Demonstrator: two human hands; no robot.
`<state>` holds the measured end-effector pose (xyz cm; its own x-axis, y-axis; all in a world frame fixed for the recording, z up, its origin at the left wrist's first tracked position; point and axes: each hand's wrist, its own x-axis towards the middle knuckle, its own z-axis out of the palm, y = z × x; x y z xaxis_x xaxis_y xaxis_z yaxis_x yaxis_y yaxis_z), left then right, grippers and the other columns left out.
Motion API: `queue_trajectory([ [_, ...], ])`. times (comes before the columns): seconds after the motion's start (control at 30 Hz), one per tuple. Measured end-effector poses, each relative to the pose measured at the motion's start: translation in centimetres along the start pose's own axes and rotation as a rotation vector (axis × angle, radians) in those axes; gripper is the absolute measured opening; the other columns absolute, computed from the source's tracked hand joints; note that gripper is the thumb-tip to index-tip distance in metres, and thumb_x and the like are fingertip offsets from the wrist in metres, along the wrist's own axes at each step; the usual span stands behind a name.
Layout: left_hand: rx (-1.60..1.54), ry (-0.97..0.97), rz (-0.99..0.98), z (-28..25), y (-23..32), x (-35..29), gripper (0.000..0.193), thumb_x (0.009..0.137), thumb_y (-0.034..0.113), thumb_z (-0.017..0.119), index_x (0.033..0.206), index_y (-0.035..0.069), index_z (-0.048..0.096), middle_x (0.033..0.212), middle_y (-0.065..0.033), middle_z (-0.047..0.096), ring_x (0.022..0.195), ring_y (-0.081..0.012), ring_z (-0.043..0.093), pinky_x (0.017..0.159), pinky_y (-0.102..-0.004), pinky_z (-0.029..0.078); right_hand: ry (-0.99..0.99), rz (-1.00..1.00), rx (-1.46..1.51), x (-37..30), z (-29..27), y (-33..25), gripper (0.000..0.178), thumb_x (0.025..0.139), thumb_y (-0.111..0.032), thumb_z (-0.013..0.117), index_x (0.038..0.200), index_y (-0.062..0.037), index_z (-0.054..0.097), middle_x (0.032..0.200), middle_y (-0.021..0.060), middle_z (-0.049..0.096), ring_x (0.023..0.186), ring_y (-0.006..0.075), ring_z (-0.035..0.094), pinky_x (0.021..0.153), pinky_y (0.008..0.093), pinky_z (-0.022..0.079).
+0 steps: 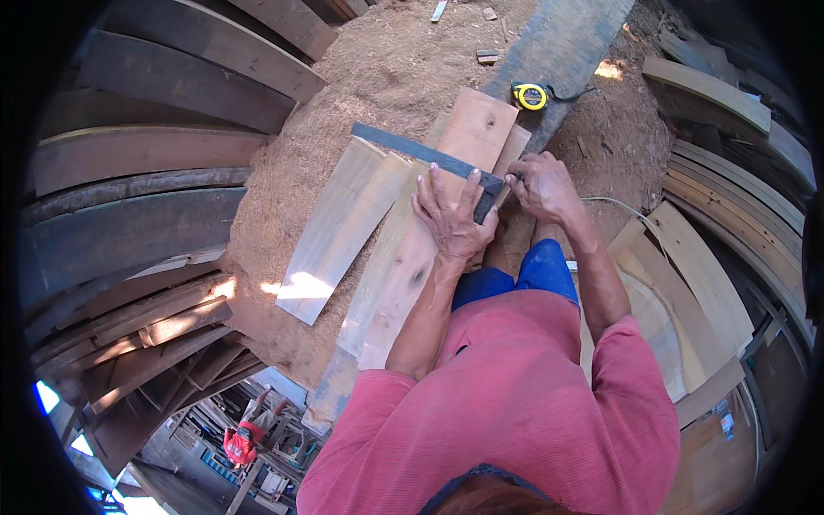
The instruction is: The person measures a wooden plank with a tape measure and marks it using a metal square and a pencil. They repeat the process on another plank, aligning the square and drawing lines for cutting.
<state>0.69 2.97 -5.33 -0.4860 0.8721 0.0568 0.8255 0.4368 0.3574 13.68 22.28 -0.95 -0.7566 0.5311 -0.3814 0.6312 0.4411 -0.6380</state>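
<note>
A dark carpenter's square (pixel 408 146) lies across a pale wooden board (pixel 477 124), its long arm pointing to the far left. My left hand (pixel 453 219) rests on the board and the square, fingers spread, with the fingertips at the long arm and the thumb beside the short arm. At the board's right edge, close to the square's corner, my right hand (pixel 548 187) is closed in a pinch. Whatever sits between its fingers is too small and hidden to name. Two pale planks (pixel 335 227) lie side by side left of the board, under the square's far end.
A yellow and black tape measure (pixel 530 96) sits on the worn bench plank (pixel 562 51) beyond my hands. Sawdust (pixel 378 81) covers the floor. Stacked boards (pixel 146 154) line the left, and more lumber (pixel 730 189) the right. Another person in red (pixel 243 442) is at lower left.
</note>
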Motion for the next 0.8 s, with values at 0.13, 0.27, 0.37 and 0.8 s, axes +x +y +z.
queue_trajectory([
  [0.13, -0.025, 0.007, 0.004, -0.1, -0.1, -0.2, 0.086, 0.079, 0.048, 0.084, 0.160, 0.041, 0.056, 0.176, -0.0370, 0.019, 0.159, -0.0642, 0.017, 0.121, -0.0842, 0.012, 0.220, 0.123, 0.233, -2.1, 6.7, -1.0, 0.032, 0.108, -0.027, 0.061, 0.114, -0.0010, 0.077, 0.096, 0.0284, 0.076, 0.094, 0.0472, 0.074, 0.084, 0.0550, 0.058],
  [0.27, -0.020, -0.041, -0.021, -0.9, -0.3, -1.1, 0.086, 0.079, 0.043, 0.086, 0.159, 0.039, 0.056, 0.176, -0.0375, 0.018, 0.159, -0.0649, 0.017, 0.119, -0.0844, 0.015, 0.285, 0.257, 0.689, -3.1, 10.6, -2.0, 0.033, 0.107, -0.024, 0.058, 0.116, 0.0040, 0.073, 0.098, 0.0293, 0.076, 0.096, 0.0461, 0.076, 0.088, 0.0527, 0.058],
  [0.37, -0.024, -0.072, -0.034, -1.3, -0.5, -1.5, 0.086, 0.079, 0.042, 0.087, 0.159, 0.040, 0.057, 0.176, -0.0370, 0.017, 0.159, -0.0649, 0.017, 0.119, -0.0844, 0.015, 0.293, 0.283, 0.805, -3.2, 11.6, -2.0, 0.031, 0.107, -0.021, 0.059, 0.115, 0.0046, 0.074, 0.094, 0.0259, 0.075, 0.090, 0.0380, 0.077, 0.086, 0.0471, 0.058],
  [0.8, 0.016, -0.039, -0.029, -1.2, -0.2, -1.1, 0.085, 0.078, 0.045, 0.088, 0.158, 0.044, 0.059, 0.177, -0.0339, 0.019, 0.157, -0.0625, 0.021, 0.122, -0.0768, 0.019, 0.392, 0.213, 0.794, -2.8, 11.5, -2.0, 0.028, 0.106, -0.020, 0.060, 0.112, 0.0041, 0.074, 0.092, 0.0256, 0.075, 0.088, 0.0367, 0.077, 0.081, 0.0472, 0.057],
])
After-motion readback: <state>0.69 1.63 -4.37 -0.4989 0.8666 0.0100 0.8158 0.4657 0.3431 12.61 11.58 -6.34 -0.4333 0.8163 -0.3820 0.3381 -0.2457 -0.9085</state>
